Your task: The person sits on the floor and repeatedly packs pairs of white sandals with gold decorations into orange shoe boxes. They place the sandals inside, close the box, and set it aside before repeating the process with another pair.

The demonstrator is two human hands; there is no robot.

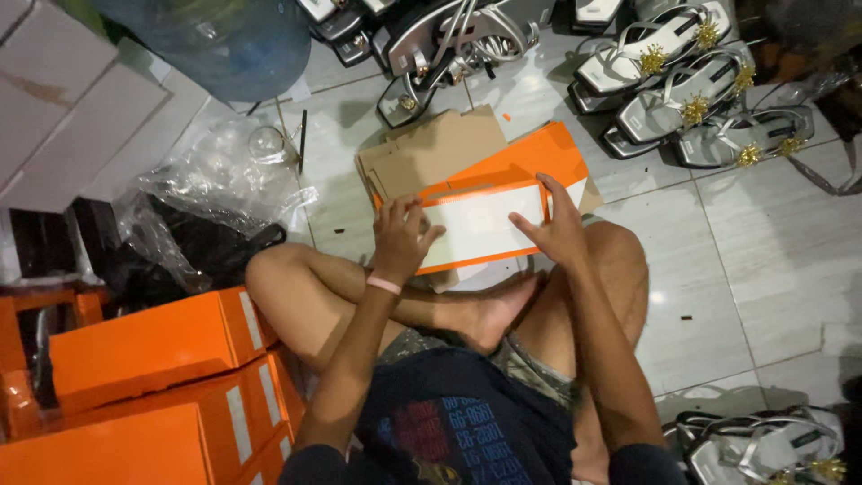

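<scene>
On the tiled floor (pixel 772 260), a flat orange box blank (pixel 485 220) is gripped at its ends by the left hand (pixel 400 235) and right hand (pixel 558 229), seemingly mid-fold, so a firm crease is judged needed next.

Bare tile floor (pixel 763 260) right; orange boxes (pixel 153 359) and sandals (pixel 691 90) hem elsewhere.

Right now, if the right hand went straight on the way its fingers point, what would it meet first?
The right hand points up-frame along the orange-and-white box piece it holds. Beyond that, probably the flat orange cardboard on the floor, though depth is unclear.
</scene>
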